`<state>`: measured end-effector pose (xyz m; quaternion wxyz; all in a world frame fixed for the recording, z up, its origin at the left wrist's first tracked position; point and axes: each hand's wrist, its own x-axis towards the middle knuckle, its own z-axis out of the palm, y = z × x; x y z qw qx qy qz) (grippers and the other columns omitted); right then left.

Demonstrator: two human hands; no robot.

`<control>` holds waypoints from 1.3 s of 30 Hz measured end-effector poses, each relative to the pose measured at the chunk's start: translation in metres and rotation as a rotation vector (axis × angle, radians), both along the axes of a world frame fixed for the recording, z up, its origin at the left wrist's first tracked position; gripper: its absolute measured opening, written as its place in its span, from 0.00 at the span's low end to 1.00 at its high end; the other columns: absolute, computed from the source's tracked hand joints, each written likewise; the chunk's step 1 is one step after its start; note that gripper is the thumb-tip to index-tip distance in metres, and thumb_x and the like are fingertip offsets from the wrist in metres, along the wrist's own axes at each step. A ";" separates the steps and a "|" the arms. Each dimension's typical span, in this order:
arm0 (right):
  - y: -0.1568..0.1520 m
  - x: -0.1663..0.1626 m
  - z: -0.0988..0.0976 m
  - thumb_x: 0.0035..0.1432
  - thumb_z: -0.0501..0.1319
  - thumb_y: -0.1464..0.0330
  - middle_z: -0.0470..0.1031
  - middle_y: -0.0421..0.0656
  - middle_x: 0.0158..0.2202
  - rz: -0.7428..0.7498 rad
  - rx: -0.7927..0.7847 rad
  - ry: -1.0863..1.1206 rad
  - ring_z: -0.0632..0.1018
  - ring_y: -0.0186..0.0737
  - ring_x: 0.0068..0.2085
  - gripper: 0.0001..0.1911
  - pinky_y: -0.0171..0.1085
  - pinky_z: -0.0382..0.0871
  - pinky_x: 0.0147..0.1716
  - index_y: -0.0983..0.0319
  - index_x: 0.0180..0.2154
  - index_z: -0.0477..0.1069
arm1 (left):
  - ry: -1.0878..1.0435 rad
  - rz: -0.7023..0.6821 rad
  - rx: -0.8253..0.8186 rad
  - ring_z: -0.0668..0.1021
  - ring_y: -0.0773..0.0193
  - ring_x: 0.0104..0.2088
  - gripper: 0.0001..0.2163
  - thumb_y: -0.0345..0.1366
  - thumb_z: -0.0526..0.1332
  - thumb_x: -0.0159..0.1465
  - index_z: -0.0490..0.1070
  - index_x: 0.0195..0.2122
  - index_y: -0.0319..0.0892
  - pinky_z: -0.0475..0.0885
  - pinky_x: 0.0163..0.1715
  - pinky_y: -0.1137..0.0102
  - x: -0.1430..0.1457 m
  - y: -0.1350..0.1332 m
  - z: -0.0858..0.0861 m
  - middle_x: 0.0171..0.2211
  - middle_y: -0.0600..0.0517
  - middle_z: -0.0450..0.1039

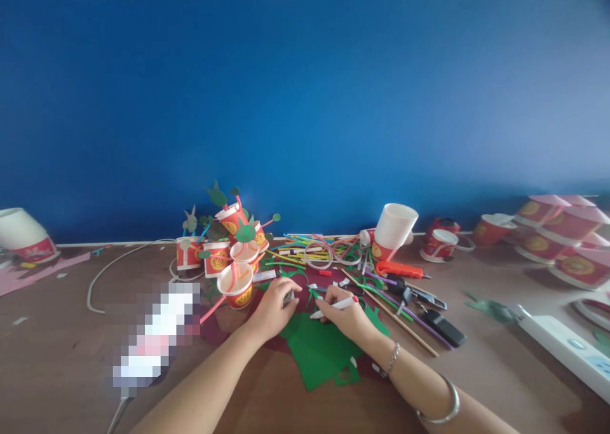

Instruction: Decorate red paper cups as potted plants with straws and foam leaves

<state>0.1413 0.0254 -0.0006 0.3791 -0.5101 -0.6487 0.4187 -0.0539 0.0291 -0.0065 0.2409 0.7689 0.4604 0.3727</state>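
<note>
My left hand (pixel 275 307) is curled on the table, its fingers closed round a small grey object I cannot make out. My right hand (pixel 344 314) grips a white marker (pixel 333 305) with a red end, its tip pointing left towards the green paper (pixel 319 351). The green paper lies on the brown table (pixel 71 358) under and just in front of both hands. A dark red sheet (pixel 267 342) peeks out beneath it. A bracelet and a bangle sit on my right wrist and forearm.
Red paper cups with green leaves and straws (pixel 229 250) cluster behind my left hand. Coloured straws (pixel 309 250), a white cup stack (pixel 393 230), an orange cutter (pixel 400 270), keys (pixel 429 307), more red cups (pixel 562 243) and a white power strip (pixel 567 351) lie to the right.
</note>
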 end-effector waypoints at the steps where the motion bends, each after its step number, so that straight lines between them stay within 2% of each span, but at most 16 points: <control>1: 0.000 0.000 0.000 0.51 0.59 0.66 0.68 0.35 0.15 -0.002 0.003 -0.004 0.72 0.35 0.21 0.13 0.32 0.61 0.21 0.58 0.19 0.57 | 0.002 0.000 0.002 0.72 0.58 0.47 0.08 0.27 0.57 0.59 0.70 0.38 0.43 0.67 0.50 0.63 0.000 0.000 0.000 0.42 0.47 0.71; 12: 0.002 0.002 -0.004 0.48 0.56 0.68 0.64 0.34 0.13 -0.006 0.009 -0.007 0.72 0.33 0.18 0.12 0.30 0.60 0.18 0.58 0.18 0.55 | 0.007 -0.001 -0.001 0.72 0.58 0.47 0.08 0.27 0.57 0.59 0.70 0.38 0.44 0.66 0.50 0.62 0.000 0.000 0.001 0.42 0.47 0.71; 20: 0.000 0.002 0.000 0.44 0.56 0.68 0.61 0.33 0.12 0.004 -0.039 0.030 0.70 0.33 0.16 0.12 0.29 0.57 0.15 0.58 0.16 0.53 | 0.005 0.004 0.007 0.72 0.58 0.47 0.08 0.28 0.57 0.58 0.71 0.38 0.44 0.67 0.50 0.62 0.000 0.000 0.001 0.41 0.48 0.72; 29: -0.002 0.002 0.004 0.44 0.57 0.66 0.62 0.33 0.10 0.051 -0.122 0.070 0.72 0.34 0.16 0.12 0.28 0.54 0.13 0.58 0.17 0.54 | 0.003 0.008 0.011 0.73 0.58 0.47 0.09 0.28 0.57 0.58 0.71 0.38 0.44 0.67 0.49 0.62 0.000 0.000 0.002 0.41 0.48 0.72; 35: 0.000 0.006 0.005 0.43 0.56 0.67 0.60 0.33 0.09 -0.095 -0.078 0.132 0.69 0.32 0.14 0.13 0.28 0.53 0.13 0.59 0.15 0.53 | 0.010 0.011 0.008 0.73 0.58 0.47 0.09 0.27 0.57 0.58 0.71 0.38 0.44 0.67 0.49 0.62 0.000 0.000 0.002 0.41 0.48 0.72; 39: 0.002 0.008 0.002 0.42 0.55 0.68 0.60 0.32 0.09 -0.078 -0.093 0.089 0.68 0.32 0.13 0.12 0.28 0.52 0.12 0.58 0.15 0.53 | 0.012 0.009 -0.001 0.72 0.58 0.47 0.08 0.27 0.57 0.58 0.71 0.38 0.44 0.67 0.50 0.61 0.000 -0.001 0.004 0.42 0.47 0.72</control>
